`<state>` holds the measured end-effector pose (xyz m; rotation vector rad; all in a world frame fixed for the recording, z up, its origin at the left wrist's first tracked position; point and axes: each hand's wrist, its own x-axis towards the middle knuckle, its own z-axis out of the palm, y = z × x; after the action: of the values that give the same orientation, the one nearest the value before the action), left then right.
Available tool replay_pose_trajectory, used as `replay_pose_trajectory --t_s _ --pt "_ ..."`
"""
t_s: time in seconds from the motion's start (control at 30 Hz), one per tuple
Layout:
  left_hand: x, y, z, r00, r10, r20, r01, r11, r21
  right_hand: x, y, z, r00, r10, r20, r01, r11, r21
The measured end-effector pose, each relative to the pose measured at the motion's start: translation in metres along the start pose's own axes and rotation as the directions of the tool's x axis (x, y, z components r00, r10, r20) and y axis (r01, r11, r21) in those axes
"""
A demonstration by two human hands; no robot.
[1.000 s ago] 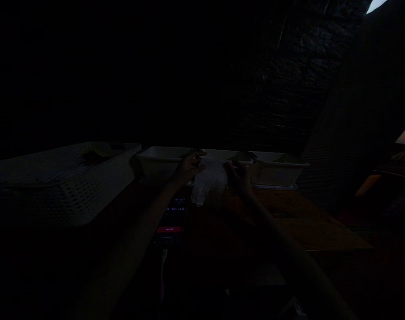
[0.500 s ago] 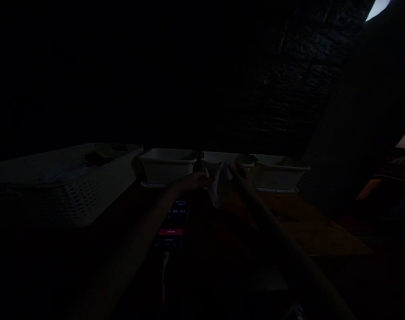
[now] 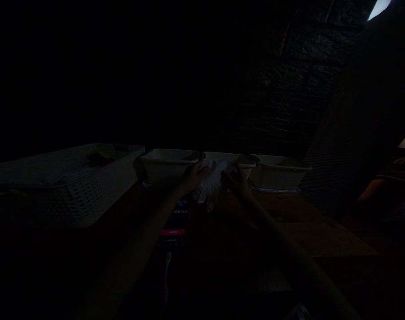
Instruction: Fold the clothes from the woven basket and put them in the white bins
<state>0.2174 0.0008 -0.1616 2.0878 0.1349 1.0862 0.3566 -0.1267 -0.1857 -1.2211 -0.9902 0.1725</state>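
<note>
The scene is very dark. My left hand point(image 3: 190, 178) and my right hand point(image 3: 236, 181) both grip a pale, crumpled piece of cloth point(image 3: 211, 183) held between them above a wooden table point(image 3: 309, 231). The cloth hangs just in front of the middle white tub point(image 3: 222, 157). A phone point(image 3: 176, 222) with a lit timer screen lies on the table below my left hand.
A large white perforated basket point(image 3: 72, 186) stands at the left. White tubs sit in a row at the back: one at the left point(image 3: 165, 166), one at the right point(image 3: 279, 173). A cable point(image 3: 165, 271) runs from the phone toward me. A dark wall rises behind.
The cloth went from a spread sheet to a narrow hanging strip, and is now bunched between my hands. The phone timer advanced by a second.
</note>
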Motion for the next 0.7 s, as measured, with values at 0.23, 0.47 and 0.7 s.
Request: replay_pose_trajectory --t_s 0.23,0.47,0.7 --pt "0.002 0.006 -0.006 0.994 -0.014 -0.104 0.024 0.995 0.096 -0.004 -0.012 0.000 0.997 -0.079 0.026 0.079 0.996 -0.030" --pt "0.001 0.010 -0.009 0.994 0.019 -0.106 0.000 0.984 0.176 -0.002 -0.022 -0.007 0.993 -0.110 0.052 0.112 0.993 -0.032" --pt "0.002 0.010 -0.010 0.996 0.028 -0.090 -0.016 0.991 0.135 -0.002 -0.031 -0.008 0.998 -0.039 0.045 0.040 0.999 -0.021"
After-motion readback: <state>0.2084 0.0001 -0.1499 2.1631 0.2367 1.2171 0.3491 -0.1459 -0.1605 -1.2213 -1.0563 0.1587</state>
